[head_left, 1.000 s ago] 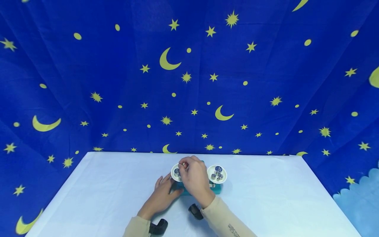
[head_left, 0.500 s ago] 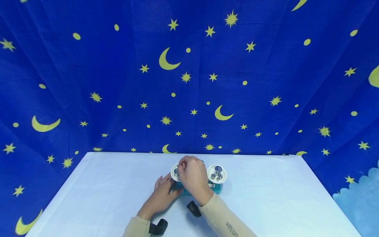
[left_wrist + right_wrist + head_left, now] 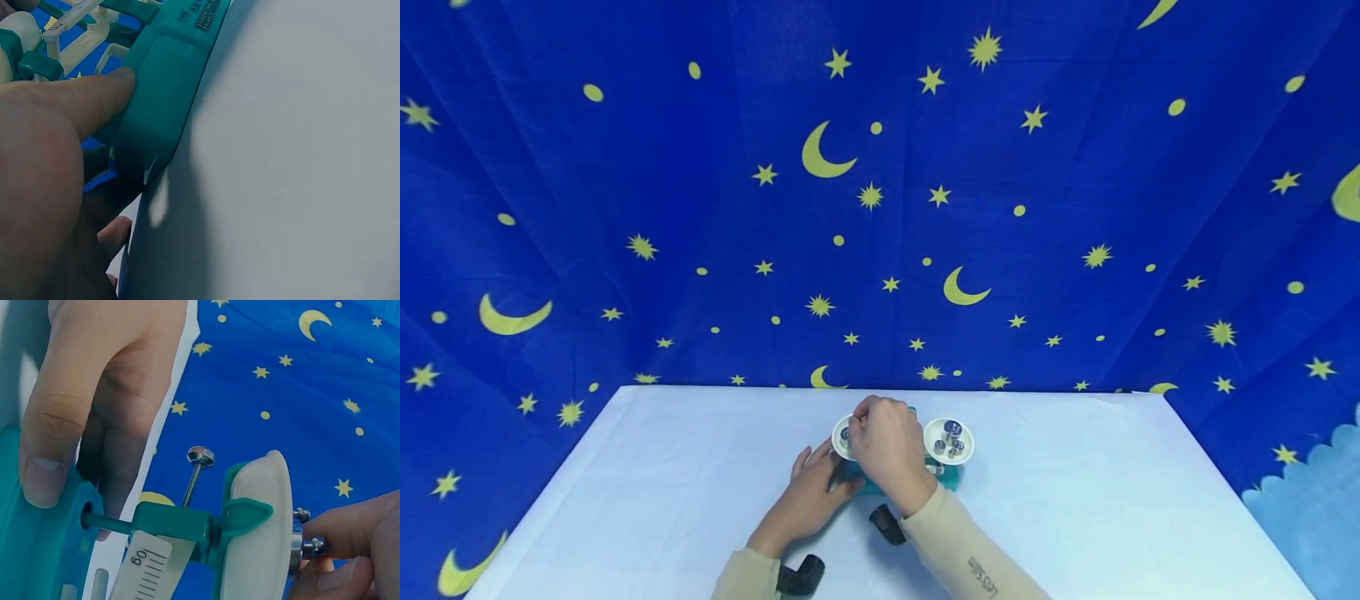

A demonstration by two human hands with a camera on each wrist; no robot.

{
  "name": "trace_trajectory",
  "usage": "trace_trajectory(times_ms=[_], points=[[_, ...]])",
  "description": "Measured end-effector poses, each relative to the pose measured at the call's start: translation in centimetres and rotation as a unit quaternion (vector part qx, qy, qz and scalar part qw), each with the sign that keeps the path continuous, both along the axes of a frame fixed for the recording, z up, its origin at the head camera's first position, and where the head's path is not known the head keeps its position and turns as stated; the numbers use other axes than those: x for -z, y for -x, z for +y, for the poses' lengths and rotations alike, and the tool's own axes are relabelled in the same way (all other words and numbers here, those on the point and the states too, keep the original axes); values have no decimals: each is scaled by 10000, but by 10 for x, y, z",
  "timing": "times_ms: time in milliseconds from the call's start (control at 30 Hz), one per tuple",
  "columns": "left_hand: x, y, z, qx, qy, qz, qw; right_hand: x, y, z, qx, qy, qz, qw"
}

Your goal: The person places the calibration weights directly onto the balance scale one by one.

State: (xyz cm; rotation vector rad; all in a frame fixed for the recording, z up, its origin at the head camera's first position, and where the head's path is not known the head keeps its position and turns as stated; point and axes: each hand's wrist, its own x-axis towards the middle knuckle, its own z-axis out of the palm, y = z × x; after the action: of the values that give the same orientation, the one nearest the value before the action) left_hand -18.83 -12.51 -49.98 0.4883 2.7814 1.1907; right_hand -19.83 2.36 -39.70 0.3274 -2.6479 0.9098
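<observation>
A teal balance scale (image 3: 169, 81) with two white pans stands on the table. My left hand (image 3: 812, 496) holds the left end of its base, thumb in front and fingers behind. My right hand (image 3: 891, 446) is over the left pan (image 3: 836, 446) and hides much of it. In the right wrist view, its fingers (image 3: 342, 578) pinch a small metal weight (image 3: 315, 546) at the pan's face, their contact partly hidden. Another weight's knob (image 3: 302, 515) shows beside it. Several metal weights (image 3: 953, 428) sit on the right pan (image 3: 967, 435).
A white cloth covers the table (image 3: 1075, 483). Behind it hangs a blue curtain (image 3: 700, 208) with yellow moons and stars. Black wrist devices (image 3: 805, 575) sit by both sleeves. A threaded metal screw (image 3: 194, 472) sticks out from the scale's beam.
My right hand and forearm have shifted slightly left over the left pan, covering a little more of the weight there. The left hand stays on the base.
</observation>
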Motion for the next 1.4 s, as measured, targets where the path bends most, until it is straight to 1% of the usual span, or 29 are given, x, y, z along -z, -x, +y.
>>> trace_trajectory(times_ms=[333,667,967,1267,1400], points=[[1,0,0,-17,31,10,10000,3,1,-1,61,-9,-23,10000],[0,0,1,-50,105,-8,9999,5,1,-1,-20,-31,-139,9999],[2,3,0,-18,179,15,9998,9,2,-1,-103,13,-82,9999],[0,1,0,-32,174,3,9998,7,1,-1,-103,123,-116,9998],[0,2,1,-33,190,38,9998,7,-2,0,-80,120,28,9999]])
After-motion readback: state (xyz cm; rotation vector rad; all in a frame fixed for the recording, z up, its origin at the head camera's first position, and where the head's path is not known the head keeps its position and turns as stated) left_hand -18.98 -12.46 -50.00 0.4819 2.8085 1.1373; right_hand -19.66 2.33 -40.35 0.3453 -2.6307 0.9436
